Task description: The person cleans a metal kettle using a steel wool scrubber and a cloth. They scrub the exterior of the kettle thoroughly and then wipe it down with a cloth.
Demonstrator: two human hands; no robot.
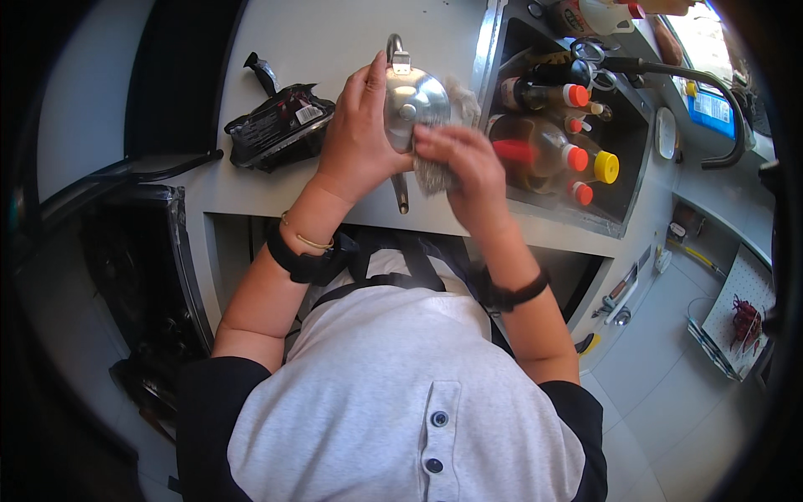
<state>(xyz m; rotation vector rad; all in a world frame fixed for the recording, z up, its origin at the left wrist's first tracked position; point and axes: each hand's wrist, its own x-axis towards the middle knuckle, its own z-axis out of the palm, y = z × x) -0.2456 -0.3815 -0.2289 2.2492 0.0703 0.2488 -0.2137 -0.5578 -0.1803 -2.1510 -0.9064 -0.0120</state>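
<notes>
A shiny stainless steel teapot point(433, 94) is in front of me above the counter. Its looped handle points away from me and its thin spout points towards me. The lid, with a round knob, is in place. My left hand point(357, 132) grips the pot's left side, thumb near the base of the spout. In my right hand point(470, 169) is a grey scouring pad that looks like steel wool point(433, 177), against the pot's lower right side. The right fingers are blurred and cover part of the pot. A crumpled whitish thing point(464, 103), perhaps a cloth or bag, lies just right of the pot.
A torn black plastic package point(276, 128) lies on the white counter point(351, 31) at left. To the right, a metal sink point(618, 204) holds several bottles with red and yellow caps, under a dark curved faucet point(721, 81). A black stove point(144, 263) stands lower left.
</notes>
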